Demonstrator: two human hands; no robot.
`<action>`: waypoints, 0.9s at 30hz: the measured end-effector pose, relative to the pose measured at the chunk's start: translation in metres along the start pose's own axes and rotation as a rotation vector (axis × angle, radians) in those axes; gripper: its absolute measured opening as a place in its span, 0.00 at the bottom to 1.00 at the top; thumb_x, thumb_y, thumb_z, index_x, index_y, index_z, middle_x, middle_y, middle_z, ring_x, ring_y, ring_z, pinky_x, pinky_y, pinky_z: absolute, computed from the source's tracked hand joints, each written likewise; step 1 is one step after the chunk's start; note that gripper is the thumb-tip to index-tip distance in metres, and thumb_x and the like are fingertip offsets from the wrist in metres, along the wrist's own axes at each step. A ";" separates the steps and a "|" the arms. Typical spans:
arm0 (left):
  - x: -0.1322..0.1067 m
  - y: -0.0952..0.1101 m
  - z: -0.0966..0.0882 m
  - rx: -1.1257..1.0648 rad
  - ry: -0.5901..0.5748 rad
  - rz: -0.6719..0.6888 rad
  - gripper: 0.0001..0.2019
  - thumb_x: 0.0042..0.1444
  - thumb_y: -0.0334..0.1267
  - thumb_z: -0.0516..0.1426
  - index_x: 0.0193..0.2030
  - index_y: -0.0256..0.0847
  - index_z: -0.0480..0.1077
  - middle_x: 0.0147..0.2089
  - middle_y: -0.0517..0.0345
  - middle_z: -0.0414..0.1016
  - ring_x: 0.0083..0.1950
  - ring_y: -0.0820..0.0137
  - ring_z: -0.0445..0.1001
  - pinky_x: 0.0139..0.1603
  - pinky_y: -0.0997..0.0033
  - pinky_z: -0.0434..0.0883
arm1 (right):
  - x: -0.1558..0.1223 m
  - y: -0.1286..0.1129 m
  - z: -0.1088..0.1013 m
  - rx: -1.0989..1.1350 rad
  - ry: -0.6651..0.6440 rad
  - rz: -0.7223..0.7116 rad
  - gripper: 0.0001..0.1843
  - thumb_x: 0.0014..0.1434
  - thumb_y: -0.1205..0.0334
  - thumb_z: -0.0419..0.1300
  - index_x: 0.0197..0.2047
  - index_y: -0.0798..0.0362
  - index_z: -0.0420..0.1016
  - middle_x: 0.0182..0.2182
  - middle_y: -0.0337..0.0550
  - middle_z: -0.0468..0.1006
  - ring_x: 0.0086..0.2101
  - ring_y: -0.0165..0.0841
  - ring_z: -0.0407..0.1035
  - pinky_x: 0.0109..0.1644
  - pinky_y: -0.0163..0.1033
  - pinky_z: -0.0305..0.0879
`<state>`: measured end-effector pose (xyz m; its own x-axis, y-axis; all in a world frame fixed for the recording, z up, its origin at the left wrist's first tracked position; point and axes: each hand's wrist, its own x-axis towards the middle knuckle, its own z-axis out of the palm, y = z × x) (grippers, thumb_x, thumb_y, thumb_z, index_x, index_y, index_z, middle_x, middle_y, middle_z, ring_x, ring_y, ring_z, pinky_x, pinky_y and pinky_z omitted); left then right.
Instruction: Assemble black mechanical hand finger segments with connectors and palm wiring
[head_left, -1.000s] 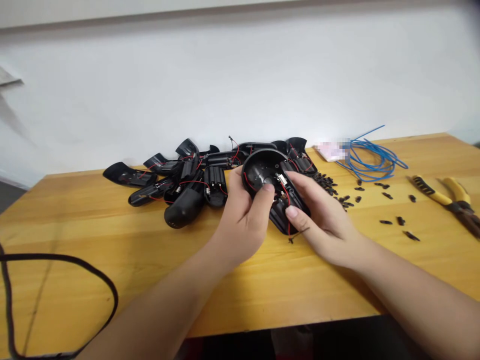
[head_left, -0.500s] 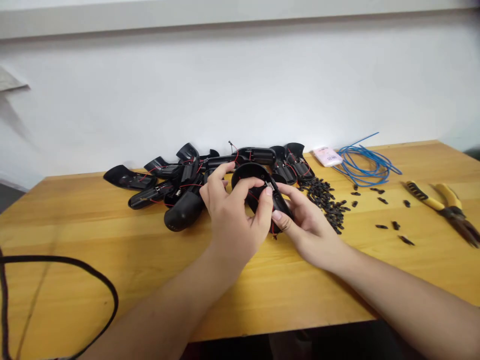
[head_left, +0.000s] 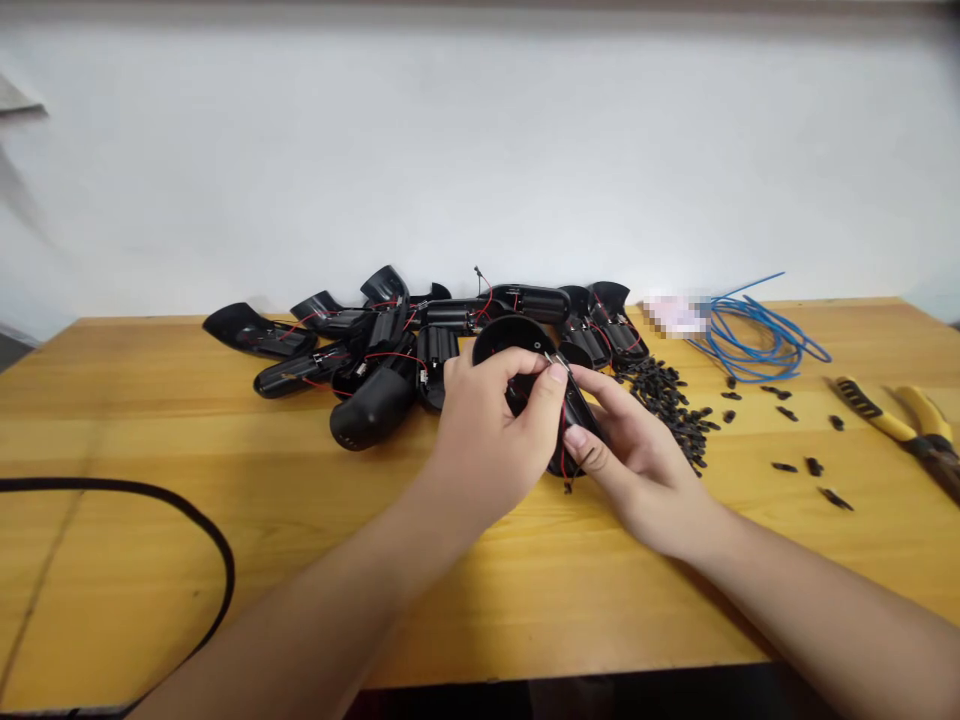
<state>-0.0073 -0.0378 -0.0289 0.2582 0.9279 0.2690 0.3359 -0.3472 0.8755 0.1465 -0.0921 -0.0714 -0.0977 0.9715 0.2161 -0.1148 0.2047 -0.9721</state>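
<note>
Both my hands hold one black plastic housing [head_left: 517,336] with a round cup end and red wires inside, just above the wooden table [head_left: 300,500]. My left hand [head_left: 491,430] curls over its near side, thumb and fingers pinched at a small metal part by the rim. My right hand [head_left: 637,460] grips the housing's handle end from the right, fingers wrapped under it. Behind the hands lies a pile of similar black housings [head_left: 375,345] with red wires.
A heap of small black parts [head_left: 671,405] spreads right of the hands, with several strays further right. Blue wire [head_left: 757,335] is coiled at the back right. Yellow-handled pliers [head_left: 896,420] lie at the right edge. A black cable [head_left: 150,500] loops at the left.
The housing has been tipped down and lowered towards the table, its open cup now turned away. My left hand has closed further over it; the view has shifted a little.
</note>
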 end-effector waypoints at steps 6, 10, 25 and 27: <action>-0.001 0.006 -0.002 0.005 0.008 0.006 0.11 0.65 0.37 0.59 0.30 0.43 0.77 0.33 0.56 0.78 0.44 0.63 0.77 0.52 0.58 0.76 | -0.004 -0.005 0.001 0.091 -0.060 0.070 0.34 0.74 0.64 0.57 0.76 0.37 0.50 0.46 0.40 0.79 0.45 0.30 0.78 0.52 0.36 0.79; -0.001 0.008 -0.004 0.070 0.049 0.043 0.12 0.64 0.35 0.59 0.27 0.42 0.76 0.32 0.57 0.78 0.46 0.63 0.77 0.54 0.59 0.74 | -0.005 -0.010 0.000 0.008 -0.065 0.032 0.33 0.74 0.64 0.56 0.76 0.32 0.53 0.60 0.39 0.75 0.57 0.30 0.74 0.62 0.37 0.75; 0.001 0.007 -0.006 0.014 -0.016 0.015 0.12 0.63 0.35 0.59 0.27 0.42 0.75 0.32 0.56 0.79 0.42 0.65 0.78 0.39 0.67 0.76 | -0.008 -0.014 0.000 0.087 -0.059 0.078 0.30 0.75 0.63 0.56 0.74 0.32 0.58 0.73 0.34 0.63 0.72 0.33 0.58 0.76 0.45 0.61; 0.002 0.007 -0.006 0.003 -0.027 0.011 0.12 0.62 0.35 0.59 0.26 0.42 0.75 0.32 0.57 0.79 0.42 0.65 0.78 0.39 0.66 0.76 | -0.008 -0.014 0.000 0.090 -0.062 0.072 0.30 0.75 0.64 0.57 0.74 0.33 0.58 0.72 0.35 0.65 0.71 0.33 0.60 0.76 0.45 0.63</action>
<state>-0.0100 -0.0378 -0.0203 0.2864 0.9199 0.2679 0.3359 -0.3582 0.8711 0.1489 -0.1024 -0.0591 -0.1691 0.9735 0.1541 -0.1928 0.1206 -0.9738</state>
